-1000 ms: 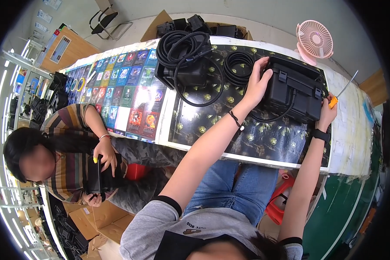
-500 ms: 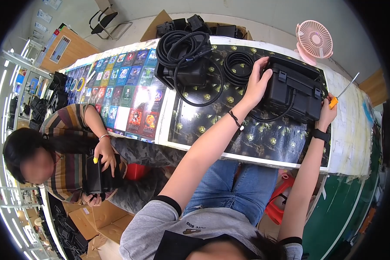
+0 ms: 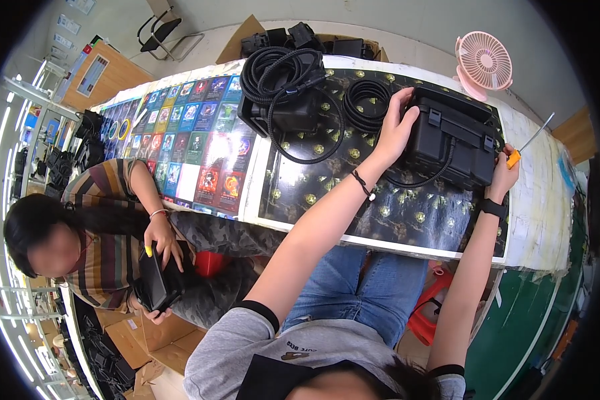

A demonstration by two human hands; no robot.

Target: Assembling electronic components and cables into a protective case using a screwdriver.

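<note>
A black plastic box (image 3: 435, 152) with latches on its near face lies on the dark patterned mat, its lid tilted up along the far side. At the box's left end my left hand (image 3: 395, 130) grips it, thumb toward the near side and fingers over the top. My right hand (image 3: 505, 175) is closed around a screwdriver (image 3: 513, 159) with an orange handle, its metal shaft pointing up and away to the right. That hand also rests against the box's right end. A black corrugated hose (image 3: 367, 107) lies coiled beside my left hand, and a length of it runs to the box's front.
Further left on the table sits another black box (image 3: 293, 113) with coiled hose on top. A pink fan (image 3: 485, 61) stands at the far right edge. Behind the table is a cardboard carton (image 3: 247, 33) of black parts. A seated co-worker (image 3: 107, 247) on the left handles a black case.
My hands and the box stay where they were; the screwdriver tip has shifted very slightly. The co-worker has turned and tilted the black case in their hands.
</note>
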